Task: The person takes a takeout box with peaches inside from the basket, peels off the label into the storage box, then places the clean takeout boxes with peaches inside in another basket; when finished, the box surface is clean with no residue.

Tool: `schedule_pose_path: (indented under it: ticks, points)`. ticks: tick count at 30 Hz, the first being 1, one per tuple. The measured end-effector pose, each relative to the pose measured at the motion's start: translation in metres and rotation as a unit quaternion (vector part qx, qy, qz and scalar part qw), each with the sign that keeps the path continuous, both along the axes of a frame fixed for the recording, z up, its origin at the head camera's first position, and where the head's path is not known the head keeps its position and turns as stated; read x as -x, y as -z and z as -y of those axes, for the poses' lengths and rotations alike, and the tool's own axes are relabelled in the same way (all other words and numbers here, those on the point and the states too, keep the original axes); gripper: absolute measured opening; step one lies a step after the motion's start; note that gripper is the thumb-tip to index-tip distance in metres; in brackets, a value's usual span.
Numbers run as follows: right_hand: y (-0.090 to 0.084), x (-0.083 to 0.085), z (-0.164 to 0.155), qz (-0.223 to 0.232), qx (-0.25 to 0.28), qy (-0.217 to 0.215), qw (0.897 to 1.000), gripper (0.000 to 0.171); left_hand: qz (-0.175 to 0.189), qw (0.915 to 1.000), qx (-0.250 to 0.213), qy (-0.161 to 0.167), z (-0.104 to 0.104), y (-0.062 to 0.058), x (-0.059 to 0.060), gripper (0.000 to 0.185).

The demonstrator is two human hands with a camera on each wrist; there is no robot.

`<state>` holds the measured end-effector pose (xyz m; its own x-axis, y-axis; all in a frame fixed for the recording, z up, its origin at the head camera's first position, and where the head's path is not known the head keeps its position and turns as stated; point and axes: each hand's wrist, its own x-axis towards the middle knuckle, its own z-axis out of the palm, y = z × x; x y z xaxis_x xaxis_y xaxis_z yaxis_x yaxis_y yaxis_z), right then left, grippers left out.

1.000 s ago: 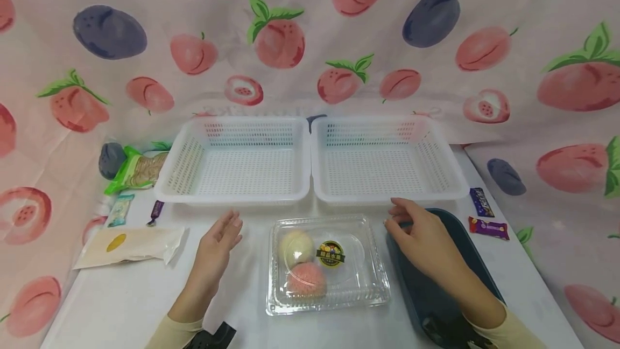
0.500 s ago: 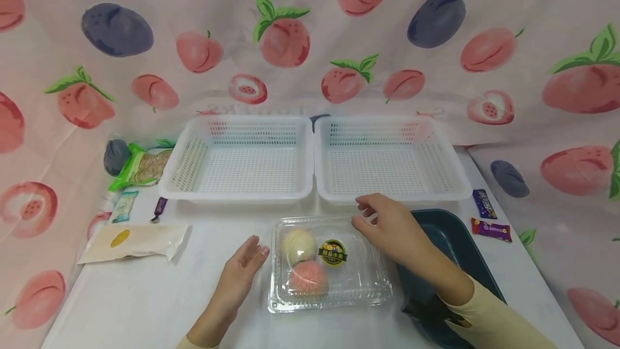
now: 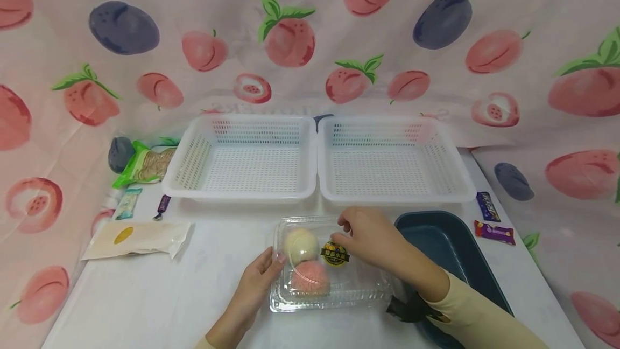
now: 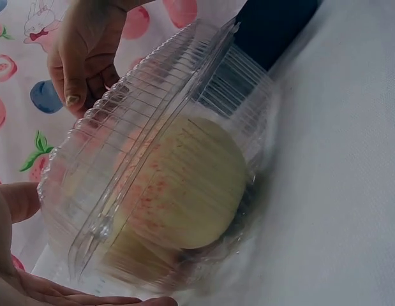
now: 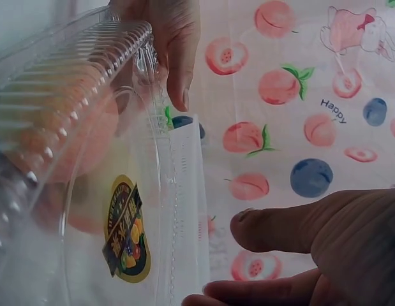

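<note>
The clear box (image 3: 334, 265) with two fruits sits on the tabletop (image 3: 145, 295) in front of two white baskets (image 3: 242, 158). The left hand (image 3: 259, 279) touches its left edge, fingers relaxed; the right hand (image 3: 370, 238) rests loosely curled on the lid, beside a blue tray (image 3: 445, 241)

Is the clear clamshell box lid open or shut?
Shut: the clamshell box lid lies flat over both fruits; the left wrist view shows no gap.
</note>
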<state>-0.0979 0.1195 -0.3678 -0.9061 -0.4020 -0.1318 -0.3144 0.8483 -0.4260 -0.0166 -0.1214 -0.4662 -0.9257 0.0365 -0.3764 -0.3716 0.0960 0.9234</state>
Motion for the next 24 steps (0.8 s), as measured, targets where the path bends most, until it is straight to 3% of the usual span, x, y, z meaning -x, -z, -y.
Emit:
schedule_pose_path:
  ticks: [11,24]
  points:
    - [0.008,-0.002,0.009,0.034,-0.052,-0.01,0.998,0.022,-0.002,0.9999,-0.007,0.011,-0.006,0.001,-0.001,0.078]
    - [0.022,-0.002,0.012,0.001,-0.055,-0.02,0.998,0.014,-0.003,0.9998,0.015,0.014,-0.006,-0.002,-0.001,0.076]
